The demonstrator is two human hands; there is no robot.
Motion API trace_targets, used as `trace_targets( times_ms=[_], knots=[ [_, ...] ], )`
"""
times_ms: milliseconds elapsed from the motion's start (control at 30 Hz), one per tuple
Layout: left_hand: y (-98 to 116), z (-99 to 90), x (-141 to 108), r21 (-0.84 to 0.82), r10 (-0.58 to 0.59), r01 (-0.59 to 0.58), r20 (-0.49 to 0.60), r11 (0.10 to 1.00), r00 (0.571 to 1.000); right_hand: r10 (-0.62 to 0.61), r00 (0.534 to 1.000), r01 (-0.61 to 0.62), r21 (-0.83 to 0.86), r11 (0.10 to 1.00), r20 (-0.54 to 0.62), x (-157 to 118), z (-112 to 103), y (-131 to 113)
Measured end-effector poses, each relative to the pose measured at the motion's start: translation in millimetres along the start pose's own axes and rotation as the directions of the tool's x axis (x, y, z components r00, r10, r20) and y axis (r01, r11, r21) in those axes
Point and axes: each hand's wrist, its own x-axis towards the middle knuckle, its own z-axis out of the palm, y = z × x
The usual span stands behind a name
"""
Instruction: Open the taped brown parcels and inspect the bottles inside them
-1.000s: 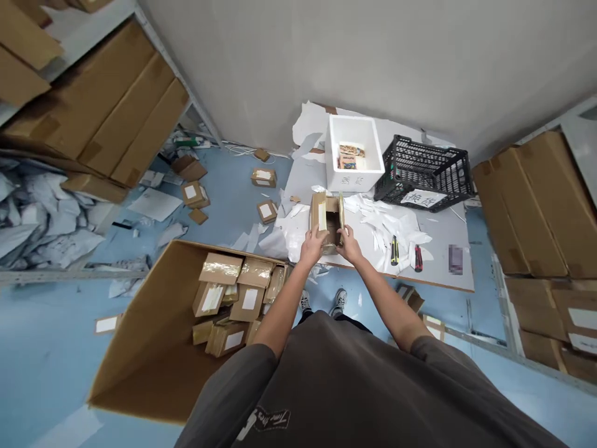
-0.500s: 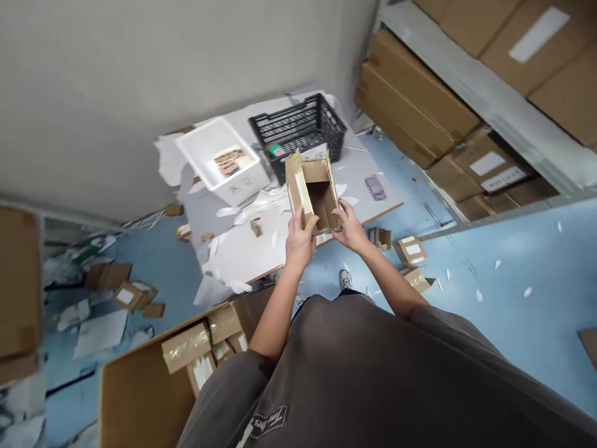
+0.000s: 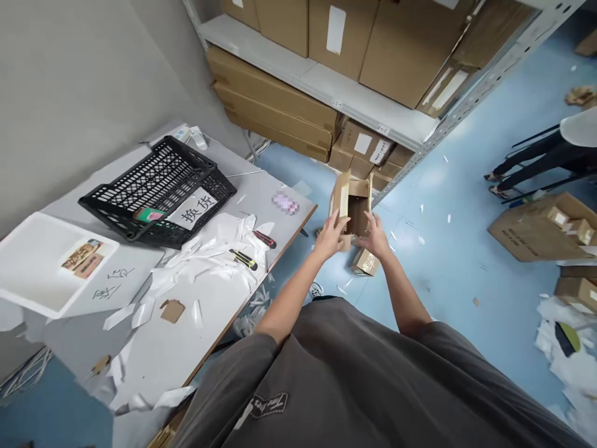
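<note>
Between my two hands is a small cardboard box (image 3: pixel 359 214) with its top open and flaps up; no contents show in its dark inside. My left hand (image 3: pixel 330 235) grips the box's left wall, thumb over the near edge. Around the right near corner, my right hand (image 3: pixel 375 236) is closed on the same box. It is held out in front of me over the blue floor, to the right of the table. Just below it, another small carton (image 3: pixel 365 262) lies on the floor.
On the table (image 3: pixel 161 354) stand a black plastic crate (image 3: pixel 158 186) and a white foam box (image 3: pixel 41 261), with two utility knives (image 3: pixel 243 259) among paper scraps. Shelving (image 3: pixel 303 74) with cartons rises ahead. At right are a large carton (image 3: pixel 527 233) and another person's legs (image 3: pixel 527 165).
My view and body have turned right. The open box, still in both hands, has gone from over the table to over the floor beside it.
</note>
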Motion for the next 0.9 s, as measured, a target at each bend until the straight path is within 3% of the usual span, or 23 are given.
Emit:
trace_targets(
  times_ms=[100,200,333,467,567,700,800,900],
  knots=[
    [-8,8.1,14,0.004,-0.01,0.01,0.056,1.0,0.998,0.091,0.995,-0.091,-0.01,0.996,0.033,13,-13,26],
    [-29,-6.4,5,0.018,-0.108,0.108,0.004,0.994,0.994,0.034,0.998,-0.034,-0.018,0.999,0.045,32,-12,26],
    [-68,-43.8,-34,0.023,-0.3,0.305,-0.134,0.952,0.945,-0.184,0.974,0.19,-0.032,0.981,0.132,65,14,-15],
    [-99,-83.2,-100,0.003,-0.474,0.499,-0.309,0.866,0.824,-0.41,0.89,0.421,-0.011,0.907,0.201,98,58,-87],
    [-109,-106.6,-168,-0.057,-0.583,0.627,-0.44,0.777,0.683,-0.594,0.766,0.602,0.047,0.797,0.246,110,100,-151],
    [-101,-125.4,-283,-0.176,-0.692,0.763,-0.58,0.622,0.43,-0.792,0.522,0.787,0.179,0.59,0.318,89,170,-253],
    [-77,-125.1,-385,-0.28,-0.724,0.832,-0.662,0.48,0.195,-0.887,0.288,0.86,0.31,0.405,0.36,32,222,-336],
    [-37,-109.6,-491,-0.411,-0.708,0.851,-0.703,0.328,-0.067,-0.928,0.05,0.868,0.443,0.223,0.37,-59,265,-408]
  ],
)
